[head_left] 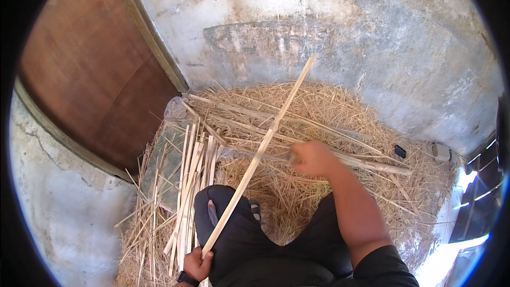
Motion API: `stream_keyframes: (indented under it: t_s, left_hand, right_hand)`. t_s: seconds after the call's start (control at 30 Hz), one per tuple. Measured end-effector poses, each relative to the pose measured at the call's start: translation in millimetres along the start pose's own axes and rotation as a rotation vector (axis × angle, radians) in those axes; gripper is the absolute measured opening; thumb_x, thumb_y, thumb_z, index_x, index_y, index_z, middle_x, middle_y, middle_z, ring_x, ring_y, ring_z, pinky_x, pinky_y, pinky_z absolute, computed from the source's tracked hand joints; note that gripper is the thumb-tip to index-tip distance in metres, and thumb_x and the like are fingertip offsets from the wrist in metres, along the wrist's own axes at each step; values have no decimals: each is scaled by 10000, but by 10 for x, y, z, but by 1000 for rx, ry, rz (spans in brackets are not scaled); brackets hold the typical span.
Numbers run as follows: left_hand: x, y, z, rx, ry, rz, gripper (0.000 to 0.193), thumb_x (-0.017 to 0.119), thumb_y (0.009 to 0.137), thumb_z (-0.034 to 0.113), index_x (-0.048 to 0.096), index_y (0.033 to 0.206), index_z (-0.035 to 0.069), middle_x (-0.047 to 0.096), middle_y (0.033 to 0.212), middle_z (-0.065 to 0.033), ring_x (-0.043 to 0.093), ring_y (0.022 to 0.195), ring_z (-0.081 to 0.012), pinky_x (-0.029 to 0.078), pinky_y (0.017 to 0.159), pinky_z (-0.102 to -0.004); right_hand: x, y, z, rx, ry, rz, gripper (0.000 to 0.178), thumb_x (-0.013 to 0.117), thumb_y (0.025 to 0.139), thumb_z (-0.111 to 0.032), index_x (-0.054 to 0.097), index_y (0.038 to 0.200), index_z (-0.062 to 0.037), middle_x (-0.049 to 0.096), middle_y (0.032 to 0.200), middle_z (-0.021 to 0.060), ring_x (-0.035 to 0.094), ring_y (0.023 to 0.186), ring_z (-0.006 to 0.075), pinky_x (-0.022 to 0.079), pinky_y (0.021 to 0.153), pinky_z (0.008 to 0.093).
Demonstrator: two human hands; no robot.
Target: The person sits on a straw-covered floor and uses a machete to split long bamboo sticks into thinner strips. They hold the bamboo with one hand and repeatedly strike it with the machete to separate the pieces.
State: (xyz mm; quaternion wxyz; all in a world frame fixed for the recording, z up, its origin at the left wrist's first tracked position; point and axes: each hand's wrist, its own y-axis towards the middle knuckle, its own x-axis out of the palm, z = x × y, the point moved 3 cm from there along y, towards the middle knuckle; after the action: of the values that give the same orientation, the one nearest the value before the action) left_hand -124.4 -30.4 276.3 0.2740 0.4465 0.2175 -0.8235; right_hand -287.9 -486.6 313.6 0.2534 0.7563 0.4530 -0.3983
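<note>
Clearly pale, long and thin, the bamboo strip (255, 159) is gripped by the left hand (197, 263); right hand (313, 158) fisted on a blade.

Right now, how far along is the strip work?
Done: a bundle of pale strips lies at the left on the shavings pile. In hand: the left hand grips one long strip by its near end, the right hand at a blade-like tool, blurred. Left: several rougher sticks behind.
</note>
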Motion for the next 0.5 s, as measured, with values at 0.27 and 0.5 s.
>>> stream_keyframes:
  t_s: [0.27, 0.5]
  left_hand:
    - [2, -5, 66, 26, 24, 47, 510, 590, 944, 490, 579, 773, 9, 572, 583, -226, 599, 558, -440, 440, 510, -493]
    - [-29, -33, 80, -23, 12, 38, 536, 602, 939, 493, 548, 740, -2, 553, 552, -201, 591, 519, -404, 433, 489, -458]
  right_hand:
    - [-256, -90, 76, 183, 49, 191, 329, 683, 871, -334, 653, 1048, -59, 702, 881, 189, 692, 835, 362, 539, 734, 457]
    - [89, -124, -580, -223, -155, -165, 307, 717, 775, -325, 688, 1037, -168, 692, 814, 154, 683, 787, 344, 535, 692, 464]
